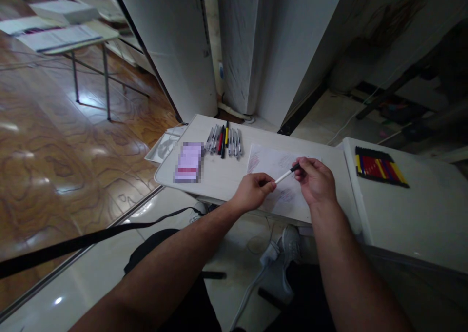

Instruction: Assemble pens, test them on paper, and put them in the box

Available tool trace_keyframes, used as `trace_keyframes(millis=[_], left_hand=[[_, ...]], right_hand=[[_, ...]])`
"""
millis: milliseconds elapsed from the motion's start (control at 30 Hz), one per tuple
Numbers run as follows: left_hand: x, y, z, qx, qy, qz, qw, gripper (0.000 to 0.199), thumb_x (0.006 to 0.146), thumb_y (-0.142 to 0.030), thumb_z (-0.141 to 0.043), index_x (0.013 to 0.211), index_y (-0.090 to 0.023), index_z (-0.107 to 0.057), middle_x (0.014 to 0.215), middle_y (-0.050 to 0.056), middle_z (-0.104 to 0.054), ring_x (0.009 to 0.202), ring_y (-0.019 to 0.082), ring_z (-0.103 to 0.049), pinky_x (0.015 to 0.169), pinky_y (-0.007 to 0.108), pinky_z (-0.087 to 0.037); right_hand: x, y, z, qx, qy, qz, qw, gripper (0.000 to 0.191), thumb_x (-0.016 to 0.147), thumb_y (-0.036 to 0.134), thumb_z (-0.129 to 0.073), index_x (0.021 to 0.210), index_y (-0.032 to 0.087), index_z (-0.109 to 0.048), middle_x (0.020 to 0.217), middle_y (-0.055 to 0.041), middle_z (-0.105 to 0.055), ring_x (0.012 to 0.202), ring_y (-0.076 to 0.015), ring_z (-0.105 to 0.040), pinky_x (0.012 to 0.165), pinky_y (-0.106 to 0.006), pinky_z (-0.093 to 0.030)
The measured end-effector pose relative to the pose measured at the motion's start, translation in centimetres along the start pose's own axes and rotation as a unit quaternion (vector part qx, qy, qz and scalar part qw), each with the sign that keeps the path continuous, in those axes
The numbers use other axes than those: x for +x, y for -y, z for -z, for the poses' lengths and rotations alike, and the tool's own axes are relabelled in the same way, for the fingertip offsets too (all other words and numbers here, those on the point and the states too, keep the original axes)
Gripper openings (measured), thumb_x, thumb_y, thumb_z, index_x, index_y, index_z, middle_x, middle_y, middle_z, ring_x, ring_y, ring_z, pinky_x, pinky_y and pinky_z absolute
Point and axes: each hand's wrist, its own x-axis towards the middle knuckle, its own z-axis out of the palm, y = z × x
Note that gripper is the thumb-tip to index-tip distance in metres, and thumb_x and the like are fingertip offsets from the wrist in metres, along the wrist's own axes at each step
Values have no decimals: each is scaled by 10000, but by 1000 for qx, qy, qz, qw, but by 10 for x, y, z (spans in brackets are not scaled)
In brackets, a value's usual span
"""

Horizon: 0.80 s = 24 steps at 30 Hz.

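A white pen with a black end (284,176) is held level between my two hands, above the small table. My left hand (254,189) pinches its white end between thumb and fingers. The fingers of my right hand (315,178) are closed on the black end, which looks like a cap. Beneath them lies a sheet of paper (261,159) with faint scribbles, partly covered by my hands. To the left is a row of several pens (224,141), some clear, others black, red or yellow.
A phone-like purple rectangle (189,161), blurred out, lies at the left of the white table (215,181). On the adjoining white surface (409,215) at right rests a bundle of red, yellow and black pens (380,166). A power strip (269,253) and cord are on the floor.
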Motion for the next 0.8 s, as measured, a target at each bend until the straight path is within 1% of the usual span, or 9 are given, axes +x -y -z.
trace_keyframes(millis=[67, 167, 267, 333, 400, 467, 567, 700, 800], left_hand=[[1, 1, -1, -24, 16, 6, 1000, 202, 793, -331, -638, 816, -144, -710, 665, 18, -653, 602, 118, -550, 570, 237, -416], [3, 0, 0, -116, 56, 43, 991, 222, 802, -343, -635, 805, -131, -702, 654, 32, -656, 571, 110, -547, 573, 243, -429], [3, -1, 4, -228, 120, 95, 961, 263, 805, -374, -643, 828, -120, -709, 644, 46, -657, 531, 100, -536, 551, 241, -416], [3, -1, 7, -274, 157, 116, 942, 291, 791, -399, -667, 837, -115, -713, 639, 50, -654, 515, 96, -534, 536, 238, -401], [2, 0, 9, -298, 177, 127, 929, 305, 768, -405, -693, 838, -109, -709, 637, 50, -652, 513, 94, -537, 533, 236, -392], [2, 1, 10, -309, 186, 129, 924, 314, 757, -408, -703, 834, -104, -697, 645, 49, -651, 517, 93, -541, 539, 234, -389], [2, 1, 8, -293, 172, 111, 934, 317, 761, -419, -699, 812, -107, -672, 656, 42, -645, 535, 89, -534, 546, 231, -382], [4, -1, 6, -229, 99, 76, 965, 258, 711, -356, -735, 774, -130, -628, 635, 5, -612, 545, 85, -508, 535, 223, -360], [5, -1, 4, -210, 64, 65, 973, 241, 681, -315, -744, 769, -140, -604, 612, -29, -570, 525, 70, -470, 527, 215, -339]], right_hand=[[1, 0, 0, 0, 2, -2, 1000, 214, 601, 267, -814, 693, 160, -653, 651, -31, -693, 492, -76, -549, 409, -166, -400], [1, 1, 0, 1, 5, -6, 1000, 225, 596, 273, -822, 692, 162, -651, 657, -31, -694, 494, -76, -549, 407, -164, -401], [0, 2, -1, 4, 13, -13, 1000, 238, 593, 287, -831, 688, 161, -654, 650, -31, -693, 484, -74, -542, 403, -164, -404], [-1, 3, -2, 6, 24, -16, 1000, 243, 590, 295, -836, 684, 161, -655, 644, -29, -691, 479, -74, -540, 402, -167, -407], [-1, 3, -2, 12, 37, -17, 999, 243, 587, 296, -839, 679, 165, -657, 647, -27, -691, 482, -75, -542, 403, -170, -409], [-1, 3, -1, 18, 43, -20, 999, 239, 584, 296, -841, 681, 166, -666, 653, -24, -691, 486, -74, -542, 402, -170, -408], [-1, 2, -2, 21, 39, -28, 999, 252, 586, 313, -842, 724, 156, -700, 667, -29, -693, 493, -69, -541, 401, -163, -407], [-1, 1, -2, 22, 29, -32, 999, 302, 585, 338, -851, 785, 152, -721, 699, -31, -699, 511, -65, -544, 400, -154, -414], [0, 0, -2, 21, 23, -33, 999, 303, 574, 336, -865, 758, 161, -700, 694, -17, -692, 519, -67, -547, 399, -151, -422]])
